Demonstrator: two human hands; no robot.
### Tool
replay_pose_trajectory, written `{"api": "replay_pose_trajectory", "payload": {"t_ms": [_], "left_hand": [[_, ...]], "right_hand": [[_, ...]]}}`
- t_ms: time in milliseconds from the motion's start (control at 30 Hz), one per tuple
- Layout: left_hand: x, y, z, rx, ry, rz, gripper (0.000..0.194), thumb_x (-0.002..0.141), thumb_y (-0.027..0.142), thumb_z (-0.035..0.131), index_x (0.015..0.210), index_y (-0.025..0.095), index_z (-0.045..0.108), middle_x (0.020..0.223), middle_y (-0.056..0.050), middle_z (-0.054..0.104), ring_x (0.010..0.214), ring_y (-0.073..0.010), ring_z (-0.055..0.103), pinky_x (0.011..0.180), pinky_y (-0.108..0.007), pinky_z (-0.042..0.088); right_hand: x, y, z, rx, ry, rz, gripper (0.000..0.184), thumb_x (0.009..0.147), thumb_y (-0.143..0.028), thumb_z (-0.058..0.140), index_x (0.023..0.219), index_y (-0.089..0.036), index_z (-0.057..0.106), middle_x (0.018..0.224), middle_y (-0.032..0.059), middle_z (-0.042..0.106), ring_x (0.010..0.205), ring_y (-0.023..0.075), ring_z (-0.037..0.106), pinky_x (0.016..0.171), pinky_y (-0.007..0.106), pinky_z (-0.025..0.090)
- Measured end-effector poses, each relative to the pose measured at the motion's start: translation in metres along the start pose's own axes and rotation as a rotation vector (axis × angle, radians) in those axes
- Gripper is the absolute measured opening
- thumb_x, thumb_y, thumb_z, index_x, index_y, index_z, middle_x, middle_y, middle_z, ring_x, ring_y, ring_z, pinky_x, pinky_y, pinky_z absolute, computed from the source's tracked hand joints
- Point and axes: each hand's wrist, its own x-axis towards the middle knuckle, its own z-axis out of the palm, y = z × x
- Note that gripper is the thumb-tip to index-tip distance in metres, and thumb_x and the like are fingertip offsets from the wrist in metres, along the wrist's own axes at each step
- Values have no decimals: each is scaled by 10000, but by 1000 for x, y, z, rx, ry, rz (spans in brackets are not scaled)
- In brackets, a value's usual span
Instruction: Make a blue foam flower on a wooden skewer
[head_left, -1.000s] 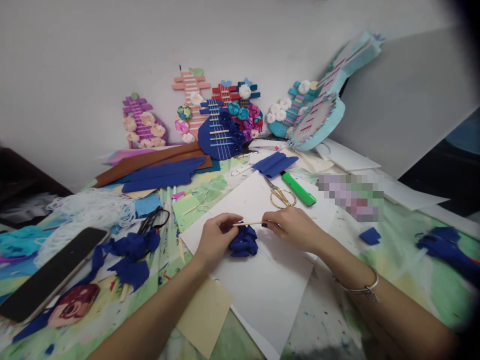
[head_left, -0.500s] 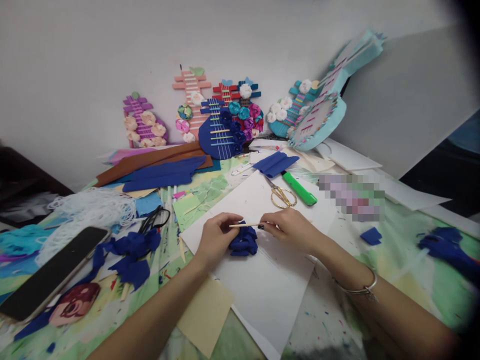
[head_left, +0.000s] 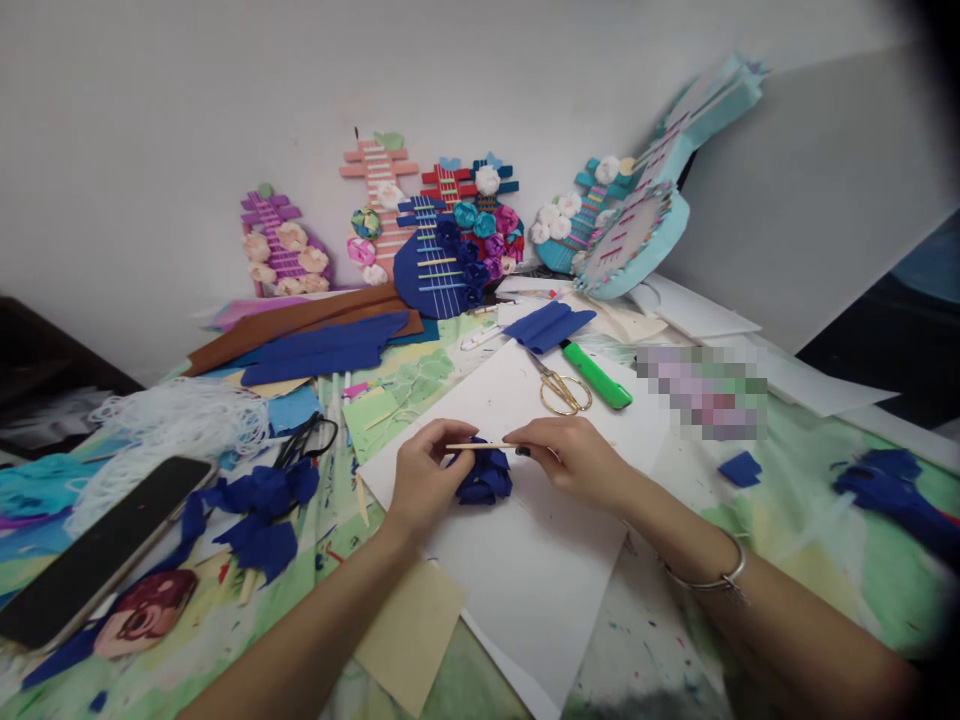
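A thin wooden stick (head_left: 484, 446) lies level between my two hands, above a small heap of dark blue crepe paper pieces (head_left: 486, 482). My left hand (head_left: 426, 475) is closed in a pinch round the stick's left end, its thumb just over the heap's edge. Thumb and fingers of my right hand (head_left: 574, 452) pinch the other end; a dark nail shows there. The heap rests on a white sheet (head_left: 540, 580). Whether any blue paper is also between my left fingers is hidden.
Gold-handled scissors (head_left: 564, 392) and a green box cutter (head_left: 596, 374) lie beyond my hands. At left are a phone (head_left: 105, 550), white yarn (head_left: 180, 420) and blue paper scraps (head_left: 262, 515). Decorated paper guitars, one dark blue (head_left: 420, 265), lean on the wall. A glue gun-like blue tool (head_left: 896, 500) lies right.
The stick has shifted slightly left, and its left end now reaches further between my left fingers. My right fingers have moved left along with it.
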Motion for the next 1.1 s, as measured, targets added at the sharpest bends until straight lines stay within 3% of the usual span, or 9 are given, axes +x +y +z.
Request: {"api": "replay_pose_trajectory", "payload": {"t_ms": [233, 467, 567, 733, 833, 967, 1100], "left_hand": [[-2, -2, 1, 0, 51, 46, 162, 658, 161, 615, 819, 168, 596, 772, -6, 611, 748, -144, 599, 708, -256, 480], [-4, -1, 3, 49, 50, 72, 116, 692, 152, 608, 796, 178, 564, 760, 6, 584, 728, -130, 579, 708, -248, 476], [-4, 0, 3, 63, 62, 75, 83, 699, 147, 594, 750, 180, 538, 721, 17, 560, 698, -124, 563, 686, -240, 470], [-6, 0, 3, 107, 46, 103, 99, 701, 146, 594, 769, 183, 532, 741, 13, 567, 720, -130, 568, 704, -248, 469], [-7, 1, 4, 146, 51, 128, 98, 704, 142, 585, 774, 183, 530, 750, 9, 575, 731, -135, 575, 718, -253, 467], [-8, 3, 5, 131, 51, 129, 82, 722, 166, 583, 785, 183, 534, 760, 3, 582, 738, -137, 579, 729, -256, 468], [-7, 3, 4, 69, 50, 112, 100, 705, 160, 587, 790, 182, 539, 764, 2, 572, 746, -136, 576, 734, -256, 470]], "right_hand": [[0, -8, 2, 23, 29, 161, 234, 878, -354, 566, 984, -218, 724, 735, 19, 737, 590, 106, 622, 574, 196, 397], [-1, -3, 9, 34, 109, -62, 245, 893, -182, 497, 955, -185, 734, 873, 80, 723, 783, 148, 637, 697, 240, 461], [-2, -4, 8, -10, 82, -10, 314, 876, -121, 466, 1052, -204, 713, 815, 55, 719, 702, 125, 623, 633, 213, 428], [-3, -11, 8, -67, 65, 114, 278, 900, -313, 518, 1111, -263, 693, 788, 28, 739, 628, 106, 617, 591, 200, 375], [-3, -13, 11, -21, 4, 105, 296, 909, -294, 501, 1156, -284, 663, 855, 12, 749, 661, 97, 635, 614, 185, 381], [-3, -11, 13, 13, -84, 78, 344, 911, -222, 465, 1207, -285, 628, 774, 5, 733, 603, 85, 603, 596, 176, 364], [-3, -8, 11, -29, -68, 86, 348, 893, -195, 464, 1176, -264, 654, 736, 21, 727, 584, 94, 587, 575, 181, 345]]}}
